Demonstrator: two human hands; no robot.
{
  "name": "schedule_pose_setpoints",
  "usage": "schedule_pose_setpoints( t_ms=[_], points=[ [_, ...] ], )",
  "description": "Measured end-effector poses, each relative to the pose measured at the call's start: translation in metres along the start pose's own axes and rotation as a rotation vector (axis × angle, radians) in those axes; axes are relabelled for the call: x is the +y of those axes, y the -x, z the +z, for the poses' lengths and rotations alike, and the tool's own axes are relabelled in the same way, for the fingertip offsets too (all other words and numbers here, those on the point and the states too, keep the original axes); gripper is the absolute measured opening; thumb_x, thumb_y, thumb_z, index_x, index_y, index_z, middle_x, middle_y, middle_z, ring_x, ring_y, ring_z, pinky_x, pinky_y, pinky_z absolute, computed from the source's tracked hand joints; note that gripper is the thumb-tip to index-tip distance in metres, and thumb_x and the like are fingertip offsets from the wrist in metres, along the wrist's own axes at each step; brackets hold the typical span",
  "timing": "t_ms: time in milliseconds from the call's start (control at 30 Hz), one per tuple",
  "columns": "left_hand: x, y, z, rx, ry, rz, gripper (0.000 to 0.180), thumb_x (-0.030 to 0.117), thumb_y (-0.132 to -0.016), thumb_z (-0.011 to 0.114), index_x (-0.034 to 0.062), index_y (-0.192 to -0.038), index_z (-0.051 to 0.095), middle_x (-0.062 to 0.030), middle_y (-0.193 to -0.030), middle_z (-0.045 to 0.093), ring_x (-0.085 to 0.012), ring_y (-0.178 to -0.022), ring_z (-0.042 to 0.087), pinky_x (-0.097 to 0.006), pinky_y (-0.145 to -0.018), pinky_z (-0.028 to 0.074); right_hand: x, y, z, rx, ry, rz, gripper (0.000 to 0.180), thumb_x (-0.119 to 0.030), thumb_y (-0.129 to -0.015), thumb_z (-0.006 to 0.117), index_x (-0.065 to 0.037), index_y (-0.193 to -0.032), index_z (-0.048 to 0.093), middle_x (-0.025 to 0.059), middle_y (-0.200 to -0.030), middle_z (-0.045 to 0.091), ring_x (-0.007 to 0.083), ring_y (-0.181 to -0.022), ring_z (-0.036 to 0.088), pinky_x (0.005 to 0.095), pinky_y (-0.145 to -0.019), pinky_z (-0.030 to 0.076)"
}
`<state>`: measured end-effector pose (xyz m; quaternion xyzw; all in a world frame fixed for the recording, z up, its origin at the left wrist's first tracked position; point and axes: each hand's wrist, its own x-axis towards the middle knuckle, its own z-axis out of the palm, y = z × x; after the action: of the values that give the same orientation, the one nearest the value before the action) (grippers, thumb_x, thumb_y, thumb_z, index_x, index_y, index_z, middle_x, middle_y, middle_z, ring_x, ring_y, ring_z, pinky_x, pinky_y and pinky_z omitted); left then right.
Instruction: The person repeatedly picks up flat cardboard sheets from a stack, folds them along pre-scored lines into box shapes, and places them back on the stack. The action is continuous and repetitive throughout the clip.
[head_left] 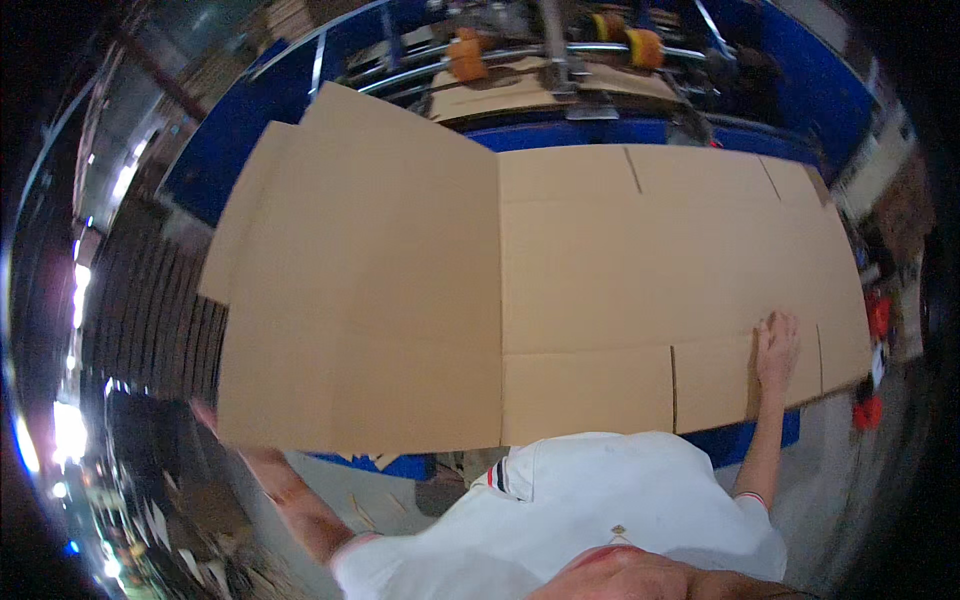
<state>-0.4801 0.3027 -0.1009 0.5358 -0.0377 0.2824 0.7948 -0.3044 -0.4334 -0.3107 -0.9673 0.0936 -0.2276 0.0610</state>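
A large brown cardboard sheet [640, 265] with slots and crease lines spreads across the bench in front of me. Its left panel [365, 290] is folded at the middle crease and appears raised, with another cardboard edge [240, 225] showing beyond its left side. At the lower left corner of that panel is my left hand [206, 416]; the board hides most of its fingers, so its grip cannot be made out. My right hand [778, 350] presses on the right panel near the lower crease, between two slots, fingers curled together with nothing visible in them.
Beyond the sheet stands a blue machine frame [800, 90] with metal shafts and orange rollers [467, 55]. More cardboard [500, 92] lies under the rollers. Stacked dark slats or sheets [150, 300] are at the left. Red objects [868, 412] sit at the right.
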Motion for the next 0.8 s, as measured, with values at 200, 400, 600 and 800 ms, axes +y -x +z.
schedule_pose_setpoints(
  t_ms=[200,400,600,800],
  points=[
    [-0.107,0.079,0.043,0.189,-1.091,-0.039,0.066,0.008,-0.075,0.073,-0.0004,-0.132,0.042,-0.0166,-0.125,0.053,-0.0301,-0.114,0.052,-0.04,-0.097,0.041,0.176,0.094,0.009,0.304,0.161,0.777,0.05,-0.036,-0.093,0.05,0.006,-0.119,0.052,0.0222,-0.128,0.051,0.0384,-0.124,0.043,0.0471,-0.104,0.035],
    [-0.057,-0.02,-0.016,0.224,-0.781,-0.103,0.048,0.007,-0.078,0.072,-0.0053,-0.119,0.05,-0.0136,-0.108,0.06,-0.0219,-0.096,0.058,-0.033,-0.082,0.049,0.28,0.137,-0.012,0.438,-1.577,0.983,0.045,-0.03,-0.096,0.049,0.004,-0.124,0.05,0.0152,-0.126,0.055,0.031,-0.115,0.053,0.0439,-0.099,0.041],
    [-0.096,-0.049,0.004,0.136,-1.056,-0.047,0.036,0.006,-0.087,0.064,-0.0056,-0.118,0.05,-0.0126,-0.107,0.06,-0.0211,-0.095,0.058,-0.034,-0.085,0.047,0.084,0.092,-0.049,0.774,-1.759,0.921,0.045,-0.026,-0.094,0.054,0.001,-0.13,0.048,0.0134,-0.126,0.056,0.0289,-0.106,0.059,0.0383,-0.087,0.051],
    [-0.153,-0.034,0.055,0.095,-1.056,-0.137,0.028,0.003,-0.086,0.06,-0.0038,-0.112,0.058,-0.0141,-0.112,0.062,-0.021,-0.101,0.058,-0.033,-0.088,0.046,-0.053,0.034,-0.103,0.702,-1.089,0.576,0.03,-0.013,-0.086,0.065,0.002,-0.112,0.062,0.01,-0.11,0.065,0.026,-0.096,0.062,0.0381,-0.081,0.052]
  ],
)
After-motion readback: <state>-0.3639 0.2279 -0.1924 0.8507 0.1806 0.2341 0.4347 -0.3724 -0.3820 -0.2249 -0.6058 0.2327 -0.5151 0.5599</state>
